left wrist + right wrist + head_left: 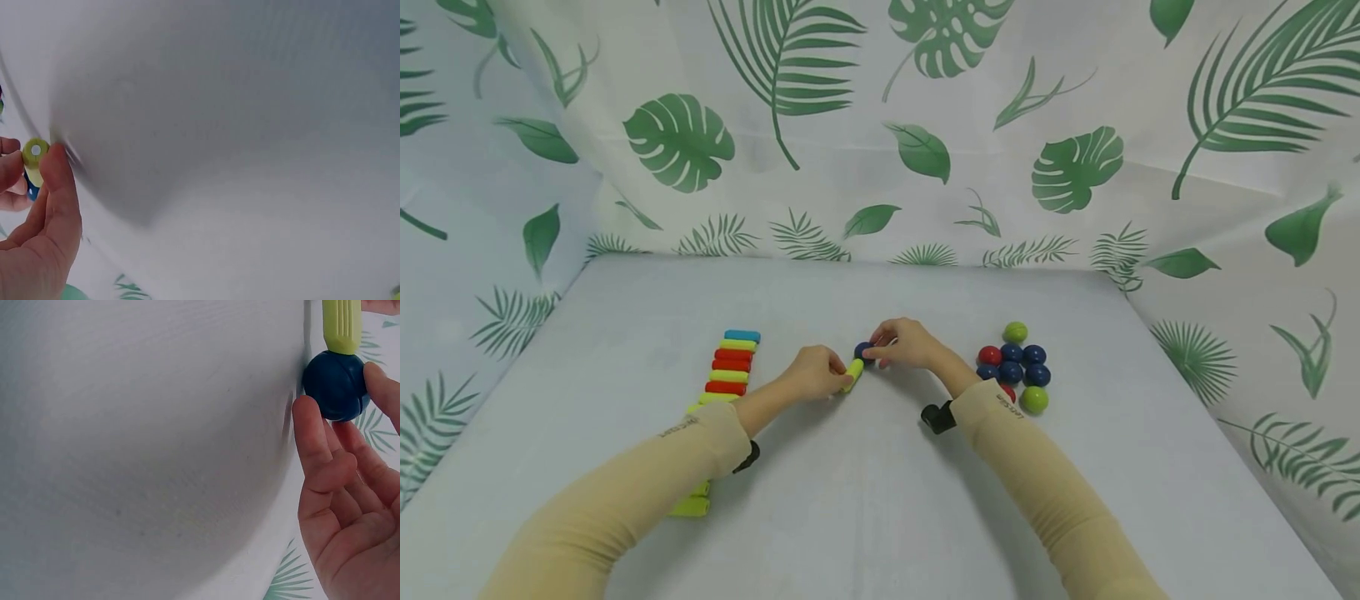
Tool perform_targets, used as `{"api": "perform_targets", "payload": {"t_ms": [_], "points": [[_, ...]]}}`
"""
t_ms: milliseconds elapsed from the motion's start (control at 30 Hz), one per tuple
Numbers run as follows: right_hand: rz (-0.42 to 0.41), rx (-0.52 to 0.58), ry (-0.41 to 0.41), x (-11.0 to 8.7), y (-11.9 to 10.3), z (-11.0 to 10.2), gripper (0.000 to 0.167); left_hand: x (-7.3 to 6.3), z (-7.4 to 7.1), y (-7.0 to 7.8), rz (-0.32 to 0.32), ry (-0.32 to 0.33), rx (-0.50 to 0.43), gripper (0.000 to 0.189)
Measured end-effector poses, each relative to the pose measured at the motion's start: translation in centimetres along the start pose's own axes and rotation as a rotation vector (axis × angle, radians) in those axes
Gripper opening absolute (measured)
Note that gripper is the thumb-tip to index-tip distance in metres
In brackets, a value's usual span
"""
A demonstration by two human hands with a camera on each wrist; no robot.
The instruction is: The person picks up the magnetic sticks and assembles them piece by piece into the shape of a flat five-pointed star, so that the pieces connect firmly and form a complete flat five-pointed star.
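Over the middle of the table my left hand (pixel 812 373) pinches a yellow-green ribbed rod (pixel 853 374) between thumb and fingers. My right hand (pixel 908 344) holds a dark blue ball (pixel 862 352) in its fingertips. In the right wrist view the end of the rod (pixel 342 328) meets the ball (pixel 334 386), the two lined up end to end. The left wrist view looks at the rod's near end (pixel 35 150), which has a pale round centre, with the blue ball partly hidden behind it.
Left of my left hand runs a column of coloured rods (pixel 732 365), blue, red and yellow-green, partly covered by my left sleeve (pixel 647 467). To the right lies a cluster of balls (pixel 1011 372) in dark blue, red and yellow-green, close to my right sleeve (pixel 1037 475). A leaf-patterned cloth (pixel 820 183) hangs behind the white table (pixel 850 500).
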State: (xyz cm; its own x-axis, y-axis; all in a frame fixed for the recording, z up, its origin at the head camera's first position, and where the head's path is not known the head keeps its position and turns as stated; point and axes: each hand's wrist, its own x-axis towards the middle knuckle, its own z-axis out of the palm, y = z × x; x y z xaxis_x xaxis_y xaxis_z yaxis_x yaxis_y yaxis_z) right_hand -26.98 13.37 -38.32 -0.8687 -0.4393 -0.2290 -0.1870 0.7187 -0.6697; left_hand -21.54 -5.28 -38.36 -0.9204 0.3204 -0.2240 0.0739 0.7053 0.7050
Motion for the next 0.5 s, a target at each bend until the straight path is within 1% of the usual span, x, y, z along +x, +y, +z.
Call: {"api": "perform_targets", "payload": {"t_ms": [167, 300, 367, 433, 500], "points": [[-0.028, 0.011, -0.015, 0.2, 0.1, 0.0, 0.033, -0.3, 0.0, 0.1, 0.001, -0.002, -0.005, 0.024], [-0.044, 0.038, -0.039, 0.3, 0.2, -0.1, 0.033, -0.6, -0.5, -0.2, 0.002, -0.013, -0.005, 0.025], [-0.046, 0.045, -0.051, 0.3, 0.2, -0.2, 0.034, -0.7, -1.3, -0.6, 0.001, -0.007, 0.014, 0.026], [-0.046, 0.04, -0.059, 0.4, 0.3, -0.3, 0.034, -0.7, -2.3, -1.2, 0.008, 0.009, 0.038, 0.026], [-0.042, 0.038, -0.067, 0.5, 0.4, -0.3, 0.034, -0.6, -3.7, -2.0, 0.052, 0.033, 0.084, 0.026]]}}
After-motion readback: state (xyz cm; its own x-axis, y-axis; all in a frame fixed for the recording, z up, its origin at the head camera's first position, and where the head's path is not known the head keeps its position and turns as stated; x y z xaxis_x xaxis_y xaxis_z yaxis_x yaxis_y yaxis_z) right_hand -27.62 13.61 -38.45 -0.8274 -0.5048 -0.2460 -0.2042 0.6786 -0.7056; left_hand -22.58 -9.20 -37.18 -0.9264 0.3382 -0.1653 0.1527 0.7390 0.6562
